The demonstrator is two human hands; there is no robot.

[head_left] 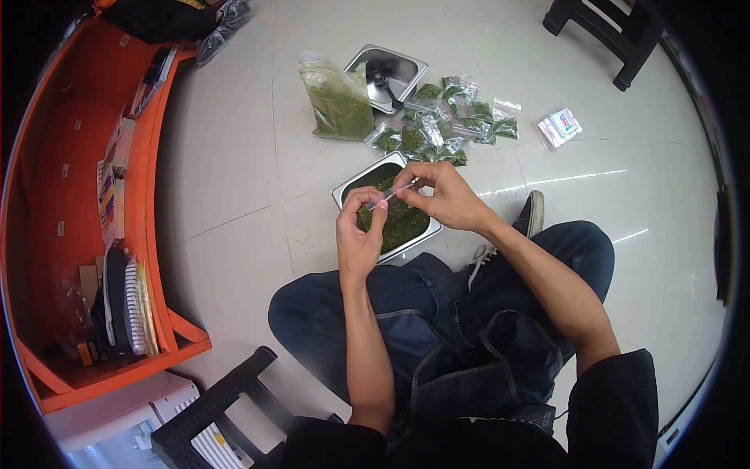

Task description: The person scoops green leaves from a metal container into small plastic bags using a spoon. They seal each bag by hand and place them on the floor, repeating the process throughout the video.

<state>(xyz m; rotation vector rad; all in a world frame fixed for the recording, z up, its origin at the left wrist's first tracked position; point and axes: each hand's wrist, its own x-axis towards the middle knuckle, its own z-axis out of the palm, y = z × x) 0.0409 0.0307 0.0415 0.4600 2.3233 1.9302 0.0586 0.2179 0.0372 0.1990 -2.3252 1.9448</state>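
Observation:
My left hand (358,234) and my right hand (441,195) together pinch the top edge of a small clear zip bag (393,195), held over a steel tray (341,190) filled with dried green herb (406,223) on the floor. The bag's lower part is hidden behind my fingers. Beyond the tray lies a pile of small filled zip bags (445,121), a large clear bag of green herb (337,102) and a second steel tray (406,64) with a scoop in it.
A packet of flat zip bags (559,127) lies on the white tiled floor at the right. An orange shelf unit (94,211) with stacked goods stands at the left. Black stools sit at the near left (219,406) and far right (609,31). My legs are folded below.

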